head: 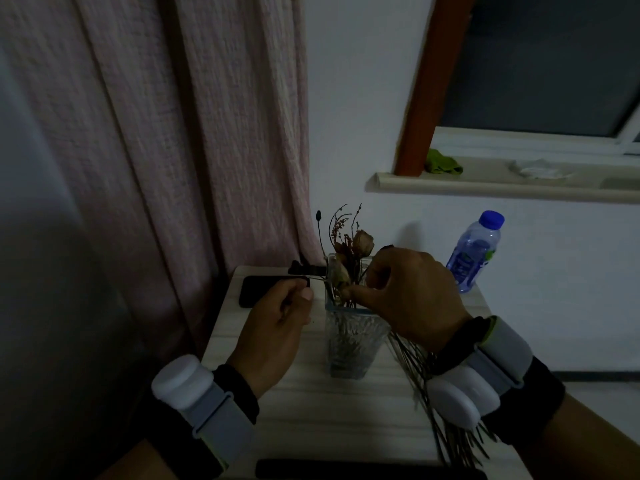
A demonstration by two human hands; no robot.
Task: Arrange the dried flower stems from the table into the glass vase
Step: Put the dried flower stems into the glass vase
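Bare skin, fingers pinched: the left hand (280, 317) nips a thin dark dried stem (313, 278) lying nearly level, pointing right to the clear ribbed glass vase (351, 336) just beside it. Right hand (408, 292) is closed on stems at the rim. More long dried stems (429, 403) lie on the pale wood-grain tabletop (311, 410), under the right wrist.

Pink crinkled curtain (194, 133), blue-capped bottle (474, 252) (clear), pale wood-grain table (339, 417)

Vase (353, 337) mid-table (311, 410) w/ stems in it, phone (256, 289) left, bottle (474, 252) right-rear.
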